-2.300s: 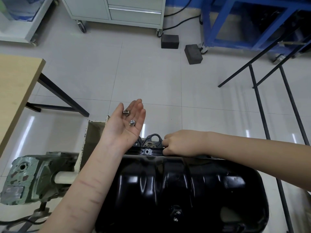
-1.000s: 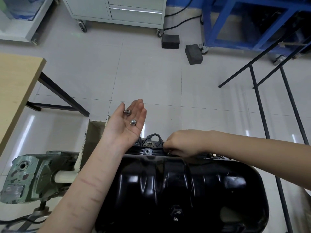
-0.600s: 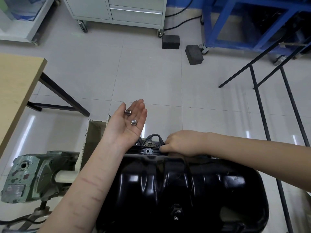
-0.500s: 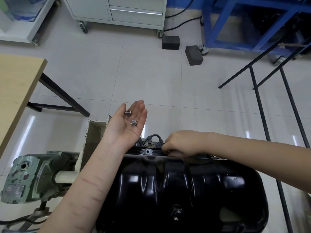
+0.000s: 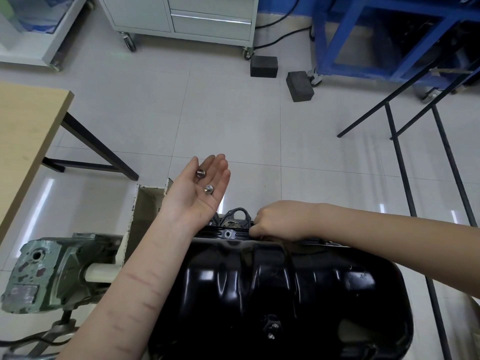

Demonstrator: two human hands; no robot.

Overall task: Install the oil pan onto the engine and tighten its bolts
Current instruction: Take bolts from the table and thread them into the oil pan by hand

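The glossy black oil pan [image 5: 280, 294] sits upside down on the engine, filling the lower middle of the view. My left hand [image 5: 197, 190] is held palm up above the pan's far left corner, with two silver bolts [image 5: 205, 181] lying loose in it. My right hand [image 5: 280, 220] is curled over the pan's far flange, its fingertips pinched down on a bolt that they mostly hide. An empty bolt hole [image 5: 228, 233] shows in the flange just left of that hand.
A green gearbox unit [image 5: 52, 271] on the engine stand is at the lower left. A wooden table [image 5: 23, 141] stands left, a black metal frame [image 5: 415, 157] right. Two dark blocks [image 5: 298, 85], a grey drawer cabinet [image 5: 197, 16] and a blue frame [image 5: 389, 37] lie beyond.
My right hand's fingers have shifted slightly back and forth at the same spot on the far flange. My left hand has stayed still with the two bolts.
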